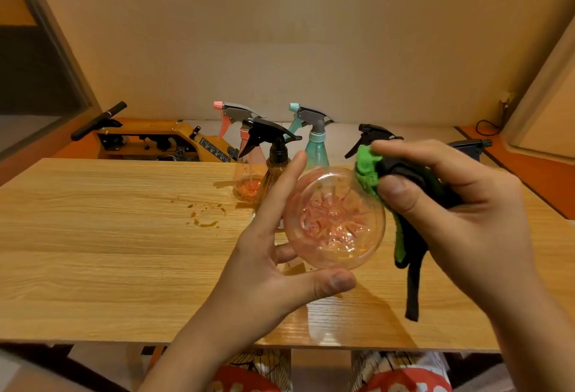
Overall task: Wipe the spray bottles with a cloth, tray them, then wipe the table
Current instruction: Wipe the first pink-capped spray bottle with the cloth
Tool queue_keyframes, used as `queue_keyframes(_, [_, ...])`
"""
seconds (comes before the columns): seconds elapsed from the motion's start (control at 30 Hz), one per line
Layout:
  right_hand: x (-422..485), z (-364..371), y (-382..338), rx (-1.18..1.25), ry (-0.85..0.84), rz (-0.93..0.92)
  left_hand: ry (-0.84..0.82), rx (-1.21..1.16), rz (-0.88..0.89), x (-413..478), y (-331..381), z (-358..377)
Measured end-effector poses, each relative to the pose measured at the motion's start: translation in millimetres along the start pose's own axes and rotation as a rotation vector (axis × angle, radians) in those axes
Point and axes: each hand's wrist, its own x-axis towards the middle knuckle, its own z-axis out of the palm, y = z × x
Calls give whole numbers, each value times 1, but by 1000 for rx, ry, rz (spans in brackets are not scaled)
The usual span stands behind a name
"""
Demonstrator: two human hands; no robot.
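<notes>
**Clear spray bottle (334, 217) held, cloth (368, 171) against it**

Head view: the left hand (264, 255) grips the clear spray bottle above the table's (93, 236) near right, base toward the camera. The right hand (460, 205) clutches the green-and-black cloth against its right side. Three bottles (315, 146) stand farther back, perhaps a fourth.

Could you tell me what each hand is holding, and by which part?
The left hand grips the clear bottle round its lower body; right hand pinches the bunched cloth.

Red, white, yellow patterned legwear (404, 373)
</notes>
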Motion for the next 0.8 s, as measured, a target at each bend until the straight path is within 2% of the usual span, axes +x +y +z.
queue_keyframes(0.17, [15, -7, -6, -196, -161, -237, -52, 2, -65, -2, -3, -1])
queue_keyframes(0.43, [15, -7, -5, -288, -265, -284, -70, 21, -87, -5, -4, -4])
queue_keyframes(0.53, [14, -8, -6, -320, -231, -248, -49, 3, -78, -5, -3, -2])
queue_keyframes(0.67, [10, -2, -12, -404, -287, -303, -37, -16, -99, -4, -2, 0])
queue_keyframes(0.8, [6, -1, -13, -447, -255, -299, -15, -54, -107, -5, -4, -3])
